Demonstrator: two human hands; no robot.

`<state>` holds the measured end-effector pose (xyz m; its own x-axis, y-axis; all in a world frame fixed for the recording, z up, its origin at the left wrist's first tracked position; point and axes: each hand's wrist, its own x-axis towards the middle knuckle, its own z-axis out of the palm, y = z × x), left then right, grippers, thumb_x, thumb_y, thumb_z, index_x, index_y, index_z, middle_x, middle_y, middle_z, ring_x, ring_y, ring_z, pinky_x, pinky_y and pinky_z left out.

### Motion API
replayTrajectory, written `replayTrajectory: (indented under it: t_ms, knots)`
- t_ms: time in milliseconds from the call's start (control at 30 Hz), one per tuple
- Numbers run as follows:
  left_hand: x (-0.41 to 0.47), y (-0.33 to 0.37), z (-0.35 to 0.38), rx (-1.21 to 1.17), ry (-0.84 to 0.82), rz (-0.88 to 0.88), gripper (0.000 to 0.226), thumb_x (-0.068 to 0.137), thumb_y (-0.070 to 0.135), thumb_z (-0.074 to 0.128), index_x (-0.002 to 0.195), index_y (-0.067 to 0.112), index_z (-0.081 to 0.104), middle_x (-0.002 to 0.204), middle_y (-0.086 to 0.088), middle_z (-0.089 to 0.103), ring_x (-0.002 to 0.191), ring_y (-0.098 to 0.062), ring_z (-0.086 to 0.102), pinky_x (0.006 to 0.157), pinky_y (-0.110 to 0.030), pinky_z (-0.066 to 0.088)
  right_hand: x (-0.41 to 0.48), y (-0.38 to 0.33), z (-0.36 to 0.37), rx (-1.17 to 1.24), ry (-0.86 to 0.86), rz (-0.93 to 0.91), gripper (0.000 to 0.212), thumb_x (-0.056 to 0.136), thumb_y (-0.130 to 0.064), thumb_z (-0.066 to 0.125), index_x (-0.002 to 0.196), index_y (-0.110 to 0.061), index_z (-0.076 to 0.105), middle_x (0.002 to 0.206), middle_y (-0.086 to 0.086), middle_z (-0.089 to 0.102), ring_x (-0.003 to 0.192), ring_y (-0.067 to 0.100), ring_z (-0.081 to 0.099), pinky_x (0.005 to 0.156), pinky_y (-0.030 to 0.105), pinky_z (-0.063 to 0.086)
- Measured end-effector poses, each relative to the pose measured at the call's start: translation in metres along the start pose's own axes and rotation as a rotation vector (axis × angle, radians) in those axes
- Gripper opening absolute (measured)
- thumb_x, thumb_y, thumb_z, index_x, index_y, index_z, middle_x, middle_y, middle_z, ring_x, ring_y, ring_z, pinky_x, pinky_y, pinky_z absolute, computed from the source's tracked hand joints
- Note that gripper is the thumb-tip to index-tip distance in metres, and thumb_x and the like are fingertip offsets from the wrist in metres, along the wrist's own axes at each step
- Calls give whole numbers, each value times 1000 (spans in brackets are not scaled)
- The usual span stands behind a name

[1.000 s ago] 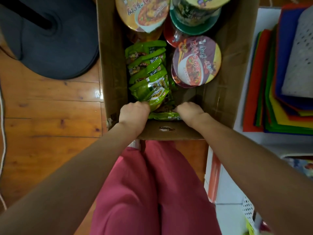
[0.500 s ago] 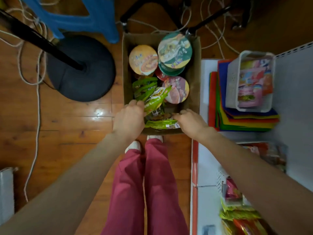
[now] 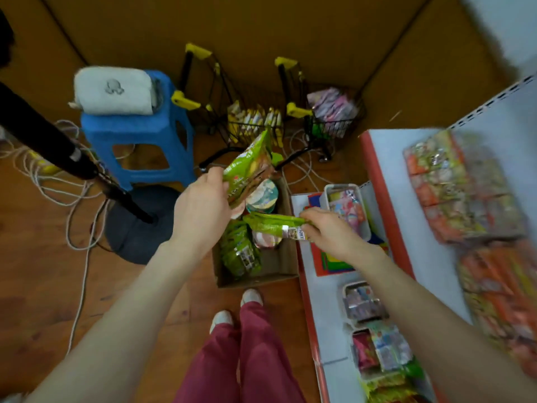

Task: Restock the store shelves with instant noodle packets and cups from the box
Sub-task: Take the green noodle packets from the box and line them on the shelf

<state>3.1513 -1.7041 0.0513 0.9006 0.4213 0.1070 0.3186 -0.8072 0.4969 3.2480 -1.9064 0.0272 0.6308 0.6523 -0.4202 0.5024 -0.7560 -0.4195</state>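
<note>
A cardboard box (image 3: pixel 279 269) stands open on the wooden floor, holding green noodle packets (image 3: pixel 239 253) and noodle cups (image 3: pixel 263 194). My left hand (image 3: pixel 200 210) grips a green noodle packet (image 3: pixel 250 167) raised above the box. My right hand (image 3: pixel 328 229) pinches the end of a second green packet (image 3: pixel 270 223), held flat over the box. The white store shelf (image 3: pixel 392 175) with a red edge runs along the right, with blurred orange noodle packs (image 3: pixel 453 184) on an upper level.
A blue stool (image 3: pixel 136 132) with a white pouch stands at back left beside a black stand base (image 3: pixel 136 225) and loose cables. Two small wire carts (image 3: pixel 331 117) sit behind the box. White baskets (image 3: pixel 345 205) and coloured sheets lie on the lower shelf. My feet are just behind the box.
Both hands have lifted out of the box, each with a green packet. The view has risen and pulled back, bringing the shelf and the carts into sight.
</note>
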Motion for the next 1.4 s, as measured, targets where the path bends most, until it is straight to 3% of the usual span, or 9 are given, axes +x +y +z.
replayTrajectory:
  t_ms: [267, 433, 667, 867, 1000, 1067, 1133, 1267, 1400]
  knots:
    - [11, 50, -89, -8, 205, 126, 24, 95, 9, 45, 110, -7, 54, 89, -27, 62, 74, -46, 60, 53, -41, 34, -68, -33, -95, 130, 348, 10, 17, 94, -15, 47, 107, -6, 55, 85, 2, 56, 76, 16, 52, 61, 24, 31]
    - [16, 69, -118, 34, 228, 142, 23, 98, 16, 37, 102, -1, 52, 82, -17, 59, 70, -38, 58, 50, -35, 29, -101, -41, -134, 112, 517, 1, 16, 94, -16, 48, 101, -4, 56, 70, -14, 43, 64, -2, 42, 56, 16, 31]
    - [34, 115, -154, 46, 260, 191, 24, 99, 19, 35, 101, 2, 50, 84, -15, 62, 73, -38, 59, 50, -32, 26, -157, -60, -206, 121, 836, 16, 6, 93, -17, 51, 88, -14, 52, 71, -15, 46, 65, -2, 43, 59, 7, 34]
    - [49, 169, -181, -6, 319, 269, 24, 99, 21, 34, 98, 3, 50, 70, -2, 45, 66, -33, 51, 56, -35, 30, -204, -68, -292, 288, 1220, 60, 31, 86, -29, 56, 72, -2, 53, 71, 23, 55, 67, 33, 56, 63, 46, 48]
    - [59, 207, -187, -34, 368, 342, 24, 98, 21, 35, 95, 3, 50, 71, -7, 50, 66, -33, 52, 56, -34, 29, -244, -64, -354, 242, 1458, 109, 37, 85, -32, 53, 59, -11, 37, 58, 17, 39, 57, 34, 48, 61, 42, 45]
    - [64, 225, -189, -54, 390, 373, 24, 98, 21, 35, 93, 3, 50, 75, -11, 56, 71, -37, 56, 56, -34, 29, -263, -57, -377, 79, 1528, 191, 34, 89, -24, 50, 59, -15, 36, 58, 7, 33, 58, 25, 36, 61, 29, 25]
    - [67, 243, -189, -64, 394, 381, 23, 98, 21, 35, 91, 4, 49, 70, -7, 49, 70, -36, 55, 57, -33, 28, -277, -49, -393, -63, 1518, 270, 31, 91, -20, 48, 61, -16, 39, 60, 5, 39, 69, 25, 37, 61, 28, 17]
    - [75, 273, -183, -54, 437, 415, 25, 97, 19, 38, 90, 1, 53, 66, -12, 53, 62, -36, 55, 50, -30, 25, -281, -19, -407, -298, 1380, 452, 28, 94, -24, 44, 103, 0, 55, 103, 24, 61, 99, 38, 54, 75, 37, 38]
    - [77, 289, -178, -89, 464, 454, 19, 93, 11, 50, 84, -4, 58, 57, -18, 56, 49, -36, 52, 44, -21, 12, -267, -6, -397, -517, 1241, 492, 30, 96, -27, 41, 110, -2, 50, 105, 23, 62, 98, 38, 57, 68, 36, 35]
